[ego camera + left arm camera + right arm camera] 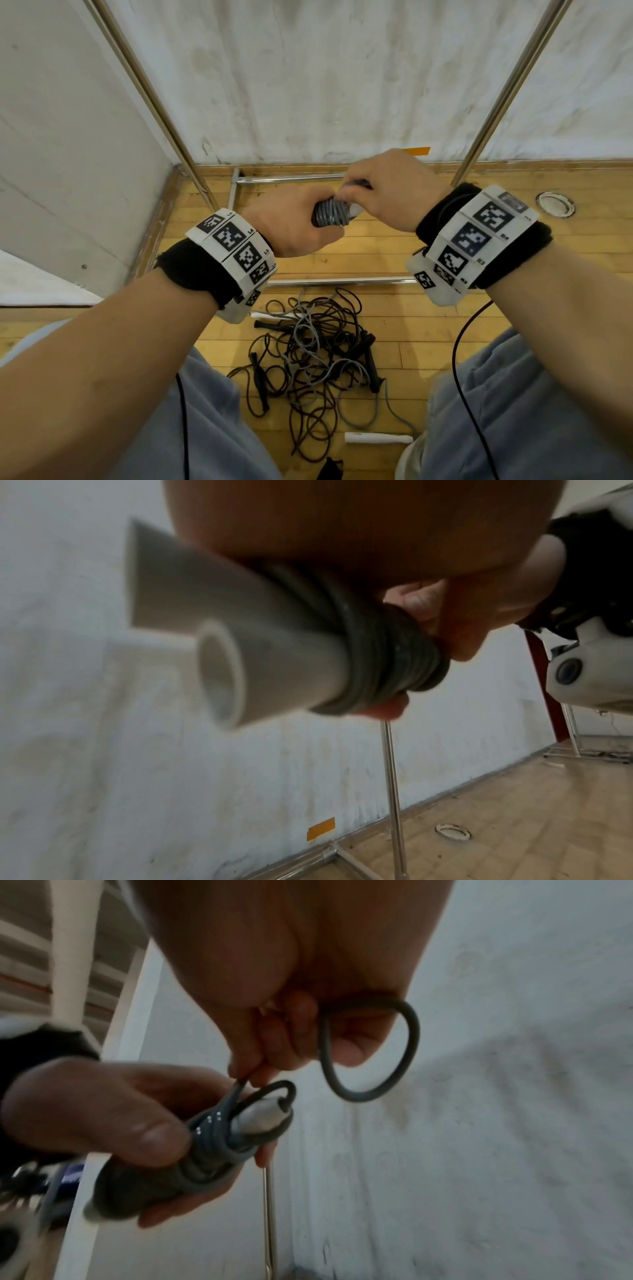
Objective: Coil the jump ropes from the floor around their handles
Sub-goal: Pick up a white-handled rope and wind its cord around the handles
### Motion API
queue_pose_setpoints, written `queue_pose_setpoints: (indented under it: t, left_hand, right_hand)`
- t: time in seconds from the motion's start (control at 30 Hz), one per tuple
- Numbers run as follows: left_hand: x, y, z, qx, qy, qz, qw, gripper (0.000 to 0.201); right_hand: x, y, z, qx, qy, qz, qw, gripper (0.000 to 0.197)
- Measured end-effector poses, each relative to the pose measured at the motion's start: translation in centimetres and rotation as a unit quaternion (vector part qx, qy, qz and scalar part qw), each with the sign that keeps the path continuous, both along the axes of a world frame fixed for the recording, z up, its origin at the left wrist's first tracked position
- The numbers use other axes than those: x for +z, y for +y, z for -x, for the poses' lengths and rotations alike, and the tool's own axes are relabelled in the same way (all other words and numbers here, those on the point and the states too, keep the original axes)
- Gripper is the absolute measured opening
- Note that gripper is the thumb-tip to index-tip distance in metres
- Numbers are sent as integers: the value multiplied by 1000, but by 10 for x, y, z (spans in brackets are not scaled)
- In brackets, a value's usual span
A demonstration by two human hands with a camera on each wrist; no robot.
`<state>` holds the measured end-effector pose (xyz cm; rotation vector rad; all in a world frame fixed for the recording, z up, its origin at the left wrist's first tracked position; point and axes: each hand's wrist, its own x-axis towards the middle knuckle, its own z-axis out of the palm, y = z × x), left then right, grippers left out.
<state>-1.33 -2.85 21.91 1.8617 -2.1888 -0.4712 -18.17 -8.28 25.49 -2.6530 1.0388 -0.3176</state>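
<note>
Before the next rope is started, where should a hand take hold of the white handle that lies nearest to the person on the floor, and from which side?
Probably grip the white handle round its middle, coming straight down from above. It lies flat and almost crosswise on the wooden floor, apart from the tangled pile of ropes, with only its grey cord leaving the right end.

Right hand (390, 188) hides its fingers — right-wrist view blurs the grey rope (219, 1150).

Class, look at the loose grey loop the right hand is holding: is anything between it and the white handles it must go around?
Nothing visible. The right hand pinches the grey loop just beside the tip of the white handles, which the left hand grips with the wound coil. Only open air separates loop and tip.
</note>
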Motion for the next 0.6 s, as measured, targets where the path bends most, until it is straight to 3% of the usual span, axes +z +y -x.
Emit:
queue_pose_setpoints:
  t: [0.17,0.3,0.37,0.47,0.6]
  left_hand:
    - [6,4,2,27,48,59,997,40]
    - [12,13,4,17,83,72,994,44]
    - [16,17,5,13,117,64,991,47]
    - [21,18,7,9,181,62,982,41]
    - [26,16,9,34,274,44,960,34]
  right_hand:
    - [5,-4,-2,-24,-87,-49,995,23]
    - [1,-8,2,-71,-171,-138,973,33]
    - [0,-9,4,-77,-229,-224,944,31]
    - [-4,-8,3,-62,-318,-352,878,30]
    - [-10,-5,-2,-63,-407,-430,804,40]
